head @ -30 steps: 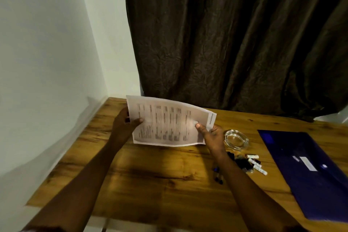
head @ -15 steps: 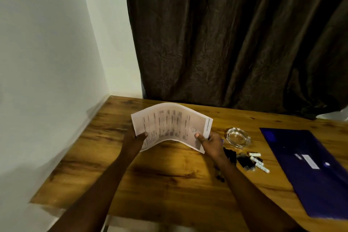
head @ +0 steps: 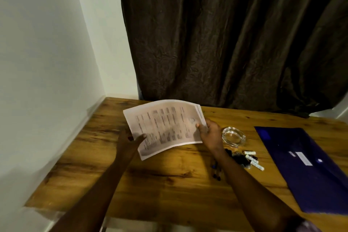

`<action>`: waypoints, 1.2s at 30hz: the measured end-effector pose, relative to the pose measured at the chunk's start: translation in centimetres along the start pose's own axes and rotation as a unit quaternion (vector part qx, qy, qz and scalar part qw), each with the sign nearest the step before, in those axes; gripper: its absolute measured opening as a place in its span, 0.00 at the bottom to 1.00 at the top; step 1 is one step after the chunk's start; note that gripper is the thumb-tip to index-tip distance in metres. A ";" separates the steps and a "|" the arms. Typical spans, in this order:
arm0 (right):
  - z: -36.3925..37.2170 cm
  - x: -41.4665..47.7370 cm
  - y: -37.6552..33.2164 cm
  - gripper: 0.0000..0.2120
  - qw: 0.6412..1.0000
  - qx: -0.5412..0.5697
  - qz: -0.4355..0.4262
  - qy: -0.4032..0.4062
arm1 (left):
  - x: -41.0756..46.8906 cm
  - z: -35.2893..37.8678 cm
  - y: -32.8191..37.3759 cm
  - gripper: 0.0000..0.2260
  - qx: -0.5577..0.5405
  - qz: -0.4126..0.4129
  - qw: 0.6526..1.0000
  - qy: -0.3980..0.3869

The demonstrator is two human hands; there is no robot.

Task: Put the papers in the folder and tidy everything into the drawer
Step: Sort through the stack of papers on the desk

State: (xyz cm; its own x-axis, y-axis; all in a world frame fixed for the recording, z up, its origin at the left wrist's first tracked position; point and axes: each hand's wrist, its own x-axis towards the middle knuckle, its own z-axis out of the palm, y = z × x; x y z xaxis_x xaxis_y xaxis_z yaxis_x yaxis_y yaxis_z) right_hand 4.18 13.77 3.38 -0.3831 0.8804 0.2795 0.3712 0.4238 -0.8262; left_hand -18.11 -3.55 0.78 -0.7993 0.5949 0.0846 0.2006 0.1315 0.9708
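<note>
I hold printed white papers (head: pixel 165 126) above the wooden desk (head: pixel 169 184), bowed slightly upward. My left hand (head: pixel 130 142) grips their lower left edge, thumb on top. My right hand (head: pixel 210 133) pinches the right edge. A dark blue folder (head: pixel 308 167) with a small white label lies flat and closed at the desk's right side, well away from both hands. No drawer is in view.
A clear glass ashtray (head: pixel 233 135) sits just right of my right hand. Black binder clips and small white labelled pieces (head: pixel 248 159) lie beside it, with pens (head: pixel 216 172) partly under my right forearm. A white wall bounds the left, a dark curtain hangs behind.
The papers have dropped lower and tilted flatter toward the desk, shifting slightly right. My left hand has slid to the lower left corner. The view has moved a little closer.
</note>
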 end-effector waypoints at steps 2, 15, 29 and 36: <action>-0.9 1.4 -1.2 0.08 0.996 -0.063 -0.061 0.001 | 0.7 0.0 0.8 0.32 0.055 0.044 0.996 0.060; -2.9 5.8 -11.0 0.16 0.908 -0.237 -0.341 0.062 | 3.9 2.3 7.7 0.13 0.095 0.171 0.981 -0.003; -0.7 3.3 -4.4 0.13 0.990 0.141 -0.017 -0.016 | 2.5 2.4 6.4 0.08 -0.140 0.054 0.988 -0.033; 0.8 1.2 -1.8 0.08 0.994 0.096 0.020 -0.042 | 0.9 3.0 3.0 0.11 -0.036 0.002 0.992 -0.120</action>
State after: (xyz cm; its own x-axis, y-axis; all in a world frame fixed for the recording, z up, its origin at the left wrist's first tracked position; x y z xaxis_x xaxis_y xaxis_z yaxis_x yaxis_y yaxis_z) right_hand 2.34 13.93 4.82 -0.4436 0.8713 0.2098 0.2214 0.3334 -0.9164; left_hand -16.55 -0.27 3.06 -0.6393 0.7678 0.0411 0.1562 0.0773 0.9847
